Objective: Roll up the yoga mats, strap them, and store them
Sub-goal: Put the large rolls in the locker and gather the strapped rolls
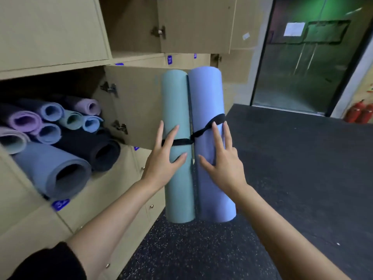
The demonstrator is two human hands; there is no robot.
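Yoga mats, two rolled tight, stood upright side by side and touching: a teal mat (177, 110) and a lavender-blue mat (207, 98), bound together by a black strap (181, 142), just in front of an open cabinet door (137, 102). Their far sides were hidden, and whether their lower ends met the dark speckled floor (292, 178) could not be told. To the left, an open compartment (40, 87) held a pile of stored mats (40, 164), its back lost in shadow. Fire extinguishers (361, 114) were cut off at the right edge. Floor stretched rightward to a glass door (302, 67).

The left hand (165, 158) lay flat on the teal mat, fingers straight and spread across the strap, gripping nothing. The right hand (224, 156) pressed the lavender-blue mat likewise, fingers splayed, forefinger reaching the strap.
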